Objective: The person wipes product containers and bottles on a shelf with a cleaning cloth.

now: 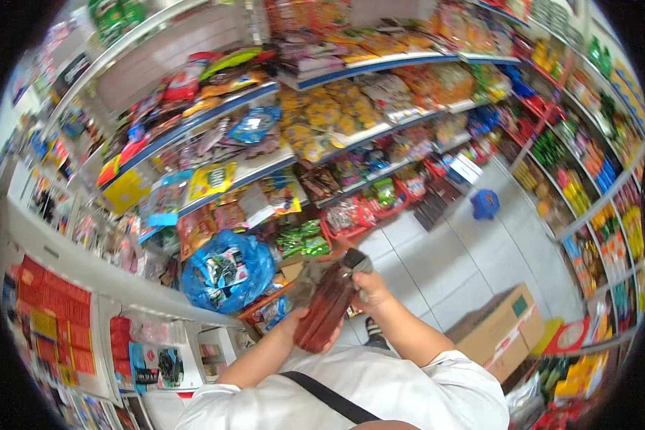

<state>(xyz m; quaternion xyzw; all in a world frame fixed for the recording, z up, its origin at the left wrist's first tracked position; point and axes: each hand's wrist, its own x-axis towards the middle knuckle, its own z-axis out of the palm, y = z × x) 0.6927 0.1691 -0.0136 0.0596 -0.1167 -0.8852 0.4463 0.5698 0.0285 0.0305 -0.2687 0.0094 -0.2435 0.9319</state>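
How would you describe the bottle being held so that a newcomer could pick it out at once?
Start at the snack shelves on the left of the aisle, then drop to the blue plastic bag. Just right of it, the left hand and right hand hold the bottle: reddish-brown, translucent, dark-capped.

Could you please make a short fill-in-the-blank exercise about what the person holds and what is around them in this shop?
1. Both hands hold a bottle of ____ liquid.
2. The right hand grips the bottle near its ____.
3. A ____ stool stands on the aisle floor.
4. The cardboard box sits on the ____.

Missing words: reddish-brown; cap; blue; floor
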